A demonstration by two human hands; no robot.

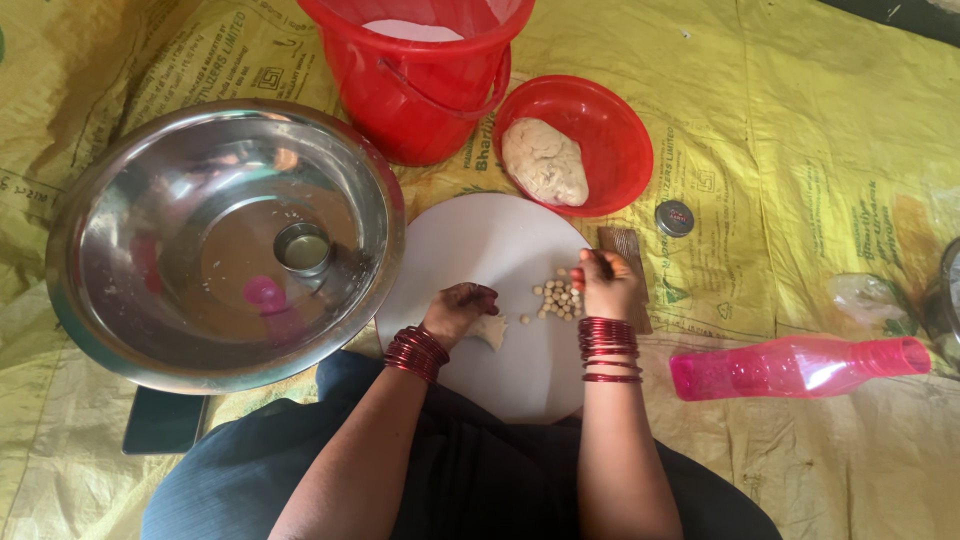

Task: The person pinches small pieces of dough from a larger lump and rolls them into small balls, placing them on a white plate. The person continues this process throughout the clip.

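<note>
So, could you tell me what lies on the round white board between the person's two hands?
In the head view, a loose cluster of small pale dough balls lies between the left hand and right hand, nearer the right; the rest is bare white board.

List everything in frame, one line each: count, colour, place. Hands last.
steel bowl: 1, silver, large, left of the board
small steel cup: 1, silver, inside the steel bowl
bucket: 1, red, top centre
red bowl: 1, red, right of the bucket
dough lump: 1, beige, in the red bowl
round board: 1, white, centre
dough pellets: many, beige, on the board by the right hand
cap: 1, dark, on the sheet right of the red bowl
bottle: 1, pink, lying on its side at right
sheet: 1, yellow, under everything
left hand: on a small dough piece, red bangles
right hand: closed grip above the pellets, red bangles
</note>
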